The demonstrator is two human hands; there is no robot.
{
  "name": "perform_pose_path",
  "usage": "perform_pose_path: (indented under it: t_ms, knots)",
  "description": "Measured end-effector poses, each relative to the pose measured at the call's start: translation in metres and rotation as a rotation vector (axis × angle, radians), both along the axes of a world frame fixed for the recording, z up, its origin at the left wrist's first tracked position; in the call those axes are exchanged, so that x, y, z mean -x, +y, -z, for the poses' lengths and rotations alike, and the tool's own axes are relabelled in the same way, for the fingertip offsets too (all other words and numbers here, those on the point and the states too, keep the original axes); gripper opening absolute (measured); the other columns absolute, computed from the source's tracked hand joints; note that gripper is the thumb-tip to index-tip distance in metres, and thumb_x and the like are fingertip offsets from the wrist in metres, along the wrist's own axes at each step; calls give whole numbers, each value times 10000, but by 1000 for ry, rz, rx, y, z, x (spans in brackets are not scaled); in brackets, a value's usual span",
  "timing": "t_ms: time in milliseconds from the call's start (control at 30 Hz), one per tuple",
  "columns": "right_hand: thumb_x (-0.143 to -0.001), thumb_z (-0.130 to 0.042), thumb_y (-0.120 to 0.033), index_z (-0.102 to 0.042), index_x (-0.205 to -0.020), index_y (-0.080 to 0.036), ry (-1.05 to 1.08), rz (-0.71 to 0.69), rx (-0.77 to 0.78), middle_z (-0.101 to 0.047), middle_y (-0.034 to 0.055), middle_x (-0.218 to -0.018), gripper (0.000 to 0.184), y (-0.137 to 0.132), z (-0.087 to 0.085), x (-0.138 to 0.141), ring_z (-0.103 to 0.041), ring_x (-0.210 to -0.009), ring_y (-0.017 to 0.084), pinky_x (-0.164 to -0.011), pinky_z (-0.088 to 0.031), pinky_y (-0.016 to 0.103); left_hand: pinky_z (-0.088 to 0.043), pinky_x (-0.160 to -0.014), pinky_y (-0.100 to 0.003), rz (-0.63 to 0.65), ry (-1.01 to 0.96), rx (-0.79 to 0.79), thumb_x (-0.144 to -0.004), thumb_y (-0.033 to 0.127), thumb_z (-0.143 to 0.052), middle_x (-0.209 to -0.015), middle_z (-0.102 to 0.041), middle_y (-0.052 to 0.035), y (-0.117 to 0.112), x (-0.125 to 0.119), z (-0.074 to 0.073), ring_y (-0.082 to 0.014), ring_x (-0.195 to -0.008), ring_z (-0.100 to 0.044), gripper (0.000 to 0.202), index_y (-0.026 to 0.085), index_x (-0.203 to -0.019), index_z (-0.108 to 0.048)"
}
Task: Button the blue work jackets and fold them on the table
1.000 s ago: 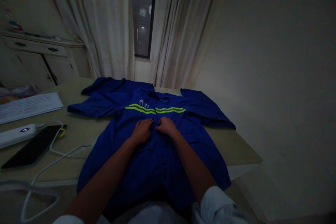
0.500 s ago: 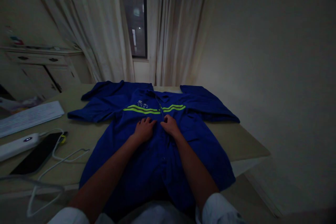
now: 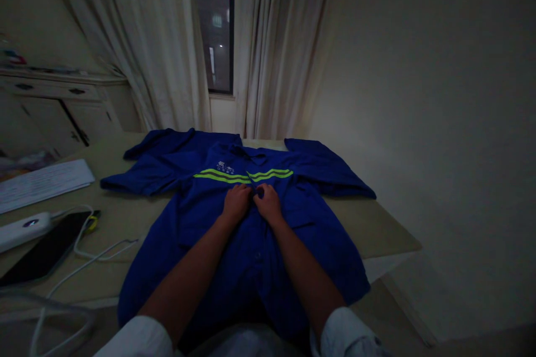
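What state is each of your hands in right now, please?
Left hand: fingers curled on the blue jacket; whether it grips the cloth cannot be told.
Right hand: closed, pinching the jacket's front edge.

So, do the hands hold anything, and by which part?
The right hand pinches the blue cloth garment by its front edge, just below the yellow-green stripes; whether the left hand grips it too is unclear.
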State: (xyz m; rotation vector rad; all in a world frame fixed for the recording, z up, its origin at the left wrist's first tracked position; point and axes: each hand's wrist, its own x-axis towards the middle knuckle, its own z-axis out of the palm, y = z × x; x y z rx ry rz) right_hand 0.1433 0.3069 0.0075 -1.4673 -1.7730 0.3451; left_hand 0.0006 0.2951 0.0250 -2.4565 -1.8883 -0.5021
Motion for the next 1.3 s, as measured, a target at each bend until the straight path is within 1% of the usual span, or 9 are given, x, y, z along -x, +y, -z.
perform_pose_path:
  t_ms: [100, 233, 433, 500, 667, 900, 1000, 1133, 1300]
  knots:
    - [-792, -662, -100, -724, -967, -191, 25, -2, -21, -686, 60, -1011, 207, 3, 2, -3, -648, -931, 200, -892, -506, 309, -439, -866, -352, 4, -11, -7, -1045, 244, -463, -1109, -697, -95, 2, 0, -1, -267, -1066, -613, 267, 216, -1070, -727]
    - [-840, -644, -138, -740, -928, -194, 41, -4, -50, -681, 60, -974, 141, 4, 5, -6, -640, -855, 192, -859, -520, 309, -439, -906, -337, 91, -41, -34, -1049, 216, -455, -1081, -694, -90, 1, 1, -1, -249, -1054, -608, 267, 198, -1060, -722]
    - [-878, -584, -121, -722, -976, -203, -65, 37, -95, -636, 85, -1037, 188, -1, 4, -5, -630, -923, 219, -870, -511, 329, -445, -910, -359, 177, 49, -105, -1017, 149, -479, -1130, -680, -111, -3, 0, -1, -263, -1083, -599, 243, 182, -1100, -705]
    - [-873, -577, -109, -715, -971, -205, -75, 17, -91, -632, 82, -1039, 195, -1, 4, -5, -631, -922, 218, -869, -510, 328, -447, -909, -372, 166, 64, -121, -1013, 149, -479, -1137, -680, -116, -4, -1, 1, -275, -1107, -597, 243, 183, -1115, -698]
    - [-823, -593, -98, -701, -915, -204, -65, -57, -87, -640, 57, -965, 177, 3, 4, -8, -629, -929, 213, -893, -506, 327, -456, -889, -371, 54, 14, -97, -1005, 174, -488, -1100, -691, -123, -4, -3, 4, -278, -1087, -610, 216, 185, -1075, -693]
    - [-797, -580, -80, -694, -939, -198, -42, -127, -64, -671, 56, -972, 217, 6, 5, -11, -643, -943, 210, -895, -508, 325, -456, -897, -360, 21, -22, -105, -1012, 207, -481, -1075, -697, -113, -7, -4, 3, -266, -1064, -617, 220, 193, -1045, -698]
    - [-790, -614, -97, -694, -936, -201, -37, -129, -61, -680, 49, -959, 196, 6, 6, -11, -648, -925, 207, -887, -508, 323, -460, -881, -361, -9, -41, -102, -1023, 223, -469, -1059, -699, -112, -8, -4, 3, -266, -1055, -620, 231, 194, -1029, -697]
    - [-867, -638, -185, -695, -900, -202, -25, -114, -77, -680, 40, -897, 68, 6, 6, -11, -646, -866, 196, -843, -502, 309, -461, -892, -352, -6, -42, -98, -1034, 236, -466, -1057, -702, -105, -6, -4, 3, -258, -1047, -623, 228, 188, -1028, -689]
    - [-890, -626, -197, -697, -885, -188, -33, -58, -87, -688, 58, -898, 71, 7, 7, -11, -645, -874, 201, -840, -499, 310, -457, -932, -345, 8, -64, -106, -1047, 242, -462, -1078, -696, -103, -3, -4, 5, -248, -1064, -616, 225, 186, -1047, -679]
